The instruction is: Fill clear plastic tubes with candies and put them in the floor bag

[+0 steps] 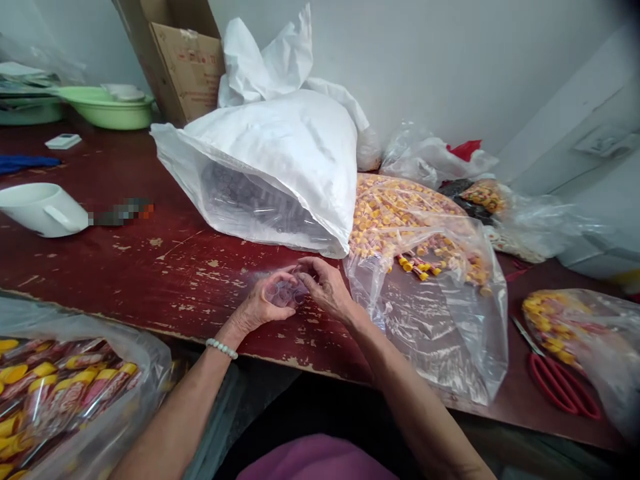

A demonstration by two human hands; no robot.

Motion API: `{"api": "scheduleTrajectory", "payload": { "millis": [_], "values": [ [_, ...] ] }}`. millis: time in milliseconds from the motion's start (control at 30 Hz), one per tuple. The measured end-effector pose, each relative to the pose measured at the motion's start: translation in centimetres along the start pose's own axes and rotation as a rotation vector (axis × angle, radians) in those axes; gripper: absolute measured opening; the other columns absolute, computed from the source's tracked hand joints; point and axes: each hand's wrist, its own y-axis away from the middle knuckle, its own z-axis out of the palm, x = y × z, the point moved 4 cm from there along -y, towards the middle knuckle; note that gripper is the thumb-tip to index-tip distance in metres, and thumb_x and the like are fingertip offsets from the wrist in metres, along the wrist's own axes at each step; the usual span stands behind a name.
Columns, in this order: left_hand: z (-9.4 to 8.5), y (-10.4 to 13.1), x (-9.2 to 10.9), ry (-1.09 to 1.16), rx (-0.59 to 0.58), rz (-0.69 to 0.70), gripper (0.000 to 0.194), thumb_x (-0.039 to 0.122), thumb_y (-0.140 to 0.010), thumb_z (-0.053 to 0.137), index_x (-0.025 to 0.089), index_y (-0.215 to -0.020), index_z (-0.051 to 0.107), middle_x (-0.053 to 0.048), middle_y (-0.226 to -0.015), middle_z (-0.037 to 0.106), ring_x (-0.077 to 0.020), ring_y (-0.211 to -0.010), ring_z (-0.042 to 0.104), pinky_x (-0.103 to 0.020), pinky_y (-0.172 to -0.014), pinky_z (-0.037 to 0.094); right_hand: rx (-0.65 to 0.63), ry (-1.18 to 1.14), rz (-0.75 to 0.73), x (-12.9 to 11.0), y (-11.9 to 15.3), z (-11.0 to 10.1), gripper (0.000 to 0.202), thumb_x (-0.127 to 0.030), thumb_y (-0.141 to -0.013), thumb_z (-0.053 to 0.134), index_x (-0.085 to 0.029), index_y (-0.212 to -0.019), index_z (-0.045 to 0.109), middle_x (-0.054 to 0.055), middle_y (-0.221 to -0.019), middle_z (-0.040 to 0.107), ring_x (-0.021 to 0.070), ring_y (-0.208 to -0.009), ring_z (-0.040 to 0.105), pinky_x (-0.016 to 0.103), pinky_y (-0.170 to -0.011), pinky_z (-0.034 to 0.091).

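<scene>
My left hand, with a beaded bracelet on its wrist, is wrapped round a bunch of clear plastic tubes above the table's front part. Against the right side of the bunch, my right hand has its thumb and fingers curled close together; whether it pinches a tube is too small to tell. Behind both hands lies a large white sack, its mouth open toward me and full of clear tubes. To its right, a clear bag holds many small yellow-capped pieces.
On the worn red table stand a white mug and a green basin. Red scissors lie at the right beside another bag. Filled yellow-capped tubes are in a bag at the lower left. A cardboard box stands behind.
</scene>
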Motion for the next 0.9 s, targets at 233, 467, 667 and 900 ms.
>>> {"api": "scheduleTrajectory", "payload": {
  "millis": [233, 467, 667, 900],
  "values": [
    [0.3, 0.1, -0.2, -0.056, 0.055, -0.083, 0.043, 0.019, -0.058, 0.074, 0.015, -0.095, 0.054, -0.007, -0.097, 0.065, -0.015, -0.071, 0.064, -0.028, -0.068, 0.055, 0.111, 0.038, -0.051, -0.4, 1.1, -0.9, 0.029, -0.025, -0.085, 0.055, -0.018, -0.112, 0.058, 0.008, -0.105, 0.061, 0.0139, -0.085, 0.059, 0.029, -0.079, 0.049],
    [0.1, -0.1, -1.0, 0.072, 0.122, -0.096, 0.045, 0.021, -0.058, 0.077, 0.016, -0.096, 0.052, -0.013, -0.124, 0.054, -0.0106, -0.066, 0.063, -0.03, -0.07, 0.056, 0.626, 0.566, 0.298, 8.6, 3.9, -16.2, 0.028, -0.027, -0.089, 0.036, -0.018, -0.101, 0.06, 0.008, -0.098, 0.065, 0.0182, -0.091, 0.058, 0.034, -0.082, 0.047],
    [0.1, -0.5, -1.9, 0.171, 0.125, -0.141, 0.05, 0.02, -0.056, 0.079, 0.017, -0.099, 0.052, -0.013, -0.126, 0.053, -0.0115, -0.065, 0.063, -0.031, -0.065, 0.056, 0.564, 0.75, 0.442, 17.5, 4.7, -23.0, 0.034, -0.033, -0.084, 0.042, -0.015, -0.108, 0.059, 0.015, -0.115, 0.061, 0.0273, -0.112, 0.05, 0.046, -0.097, 0.034],
    [0.2, -0.5, -1.7, 0.208, 0.15, -0.15, 0.049, 0.017, -0.055, 0.079, 0.016, -0.096, 0.053, -0.013, -0.125, 0.052, -0.0113, -0.063, 0.063, -0.032, -0.064, 0.056, 0.37, 0.803, 0.352, 17.5, 6.3, -17.5, 0.036, -0.034, -0.085, 0.048, -0.017, -0.115, 0.058, 0.013, -0.119, 0.058, 0.0264, -0.113, 0.048, 0.042, -0.097, 0.034]
  ]
}}
